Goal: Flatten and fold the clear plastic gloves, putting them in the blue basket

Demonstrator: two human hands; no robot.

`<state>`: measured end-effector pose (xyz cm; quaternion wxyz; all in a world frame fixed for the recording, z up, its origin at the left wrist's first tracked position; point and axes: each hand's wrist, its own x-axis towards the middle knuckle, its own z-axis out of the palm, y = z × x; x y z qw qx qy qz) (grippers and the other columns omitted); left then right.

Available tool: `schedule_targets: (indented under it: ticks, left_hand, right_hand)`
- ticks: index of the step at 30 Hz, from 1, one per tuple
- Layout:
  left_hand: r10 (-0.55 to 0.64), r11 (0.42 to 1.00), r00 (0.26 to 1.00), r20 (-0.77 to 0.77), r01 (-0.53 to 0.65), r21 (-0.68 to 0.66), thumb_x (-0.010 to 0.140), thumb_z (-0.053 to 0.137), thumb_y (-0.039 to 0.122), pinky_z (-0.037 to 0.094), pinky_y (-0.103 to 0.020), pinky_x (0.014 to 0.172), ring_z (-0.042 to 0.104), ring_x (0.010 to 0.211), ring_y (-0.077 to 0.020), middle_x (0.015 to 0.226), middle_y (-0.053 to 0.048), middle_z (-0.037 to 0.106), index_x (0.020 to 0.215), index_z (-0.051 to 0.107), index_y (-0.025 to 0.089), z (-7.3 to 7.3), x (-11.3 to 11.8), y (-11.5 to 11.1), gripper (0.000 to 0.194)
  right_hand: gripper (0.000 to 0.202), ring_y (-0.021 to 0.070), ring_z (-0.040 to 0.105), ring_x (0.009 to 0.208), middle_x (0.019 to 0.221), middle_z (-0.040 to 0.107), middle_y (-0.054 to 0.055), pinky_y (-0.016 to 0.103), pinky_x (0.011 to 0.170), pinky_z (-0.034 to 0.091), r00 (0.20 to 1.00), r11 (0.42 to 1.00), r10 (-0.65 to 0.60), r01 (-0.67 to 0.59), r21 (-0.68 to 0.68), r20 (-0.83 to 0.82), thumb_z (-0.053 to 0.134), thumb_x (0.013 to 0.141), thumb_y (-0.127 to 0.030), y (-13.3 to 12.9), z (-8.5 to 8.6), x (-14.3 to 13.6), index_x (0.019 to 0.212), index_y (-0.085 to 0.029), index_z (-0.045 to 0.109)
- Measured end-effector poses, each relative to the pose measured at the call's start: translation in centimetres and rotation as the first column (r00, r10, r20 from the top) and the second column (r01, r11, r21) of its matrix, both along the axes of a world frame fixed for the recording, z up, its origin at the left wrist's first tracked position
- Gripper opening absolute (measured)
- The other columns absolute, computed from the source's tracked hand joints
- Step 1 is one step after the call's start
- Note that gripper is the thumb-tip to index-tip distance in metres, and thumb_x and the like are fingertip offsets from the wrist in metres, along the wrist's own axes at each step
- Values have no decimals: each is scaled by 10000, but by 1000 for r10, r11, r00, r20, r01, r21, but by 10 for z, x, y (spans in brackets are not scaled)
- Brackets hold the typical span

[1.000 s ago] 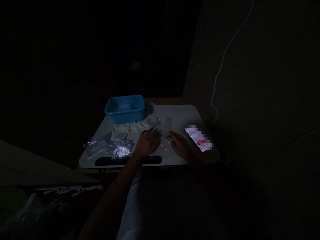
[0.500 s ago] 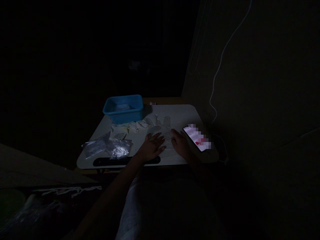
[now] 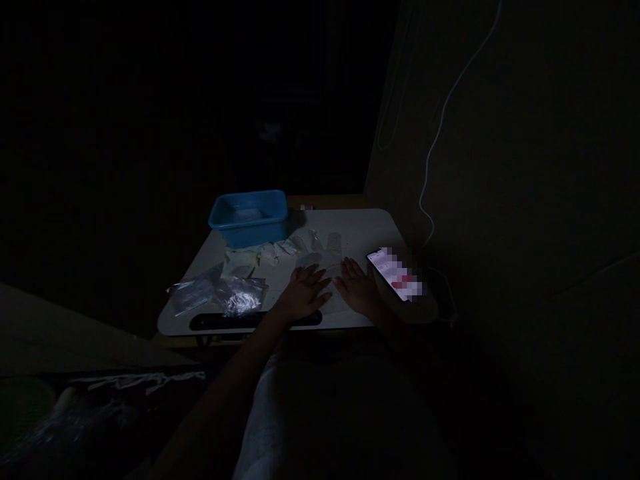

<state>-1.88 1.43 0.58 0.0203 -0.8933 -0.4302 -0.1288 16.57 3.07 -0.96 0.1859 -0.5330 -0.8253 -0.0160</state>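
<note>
The left hand (image 3: 301, 294) was held palm down, fingers (image 3: 320, 286) spread; the right hand (image 3: 359, 288) was likewise flattened, both forearms (image 3: 240, 370) extended.

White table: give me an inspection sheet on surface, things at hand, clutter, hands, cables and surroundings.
Surface: white table, rounded corners, dark strip at the near edge.
Things at hand: clear plastic film, spread on the tabletop; its outline is hard to make out.
Clutter: blue basin, far left; crumpled pale material in front of it; shiny plastic packets, near left; lit phone, right.
Hands: left hand and right hand palm down, fingers extended, over the film.
Cables: white cable hanging right of the table.
Surroundings: very dark; wall at right.
</note>
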Motion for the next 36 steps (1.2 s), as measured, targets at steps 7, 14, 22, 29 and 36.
schedule_targets:
  ticks: [7,14,22,29,36]
  left_hand:
    - [-5,1000,999,36,4,17,853,395,430,262,-521,969,302,1270,-304,1313,-88,475,1220,508,240,-3,0,1,428]
    - [-14,1000,999,33,14,14,852,391,444,275,-514,963,316,1260,-307,1307,-94,481,1204,524,223,-2,0,3,437]
    - [-16,1000,998,67,16,7,845,408,439,268,-512,969,318,1259,-295,1286,-91,497,1195,528,237,-2,1,2,422]
    - [171,978,970,175,-188,89,839,418,349,305,-467,949,372,1206,-277,1297,-99,470,1095,587,203,1,-2,1,340]
    - [419,893,891,175,-439,98,808,443,320,259,-559,949,307,1231,-362,1327,-151,416,1016,600,167,-2,1,0,302]
  right_hand:
    - [484,260,331,1279,1353,406,150,555,1040,163,997,1000,-2,3,11,-74,288,900,-385,3,-2,3,1286,-128,427]
    - [472,195,330,1286,1358,407,132,418,1059,247,977,1000,19,-17,12,-213,258,898,-269,15,2,11,1329,-110,366]
    - [464,224,257,1319,1410,318,117,506,1064,152,987,988,155,-156,23,28,233,920,-300,30,7,-13,1334,-129,355]
    - [471,239,293,1302,1373,375,142,514,1060,148,985,985,166,-168,38,51,260,917,-371,25,5,-18,1273,-123,443]
    - [465,211,266,1314,1397,350,96,507,1054,156,990,990,137,-138,2,35,208,925,-344,26,8,-17,1314,-163,386]
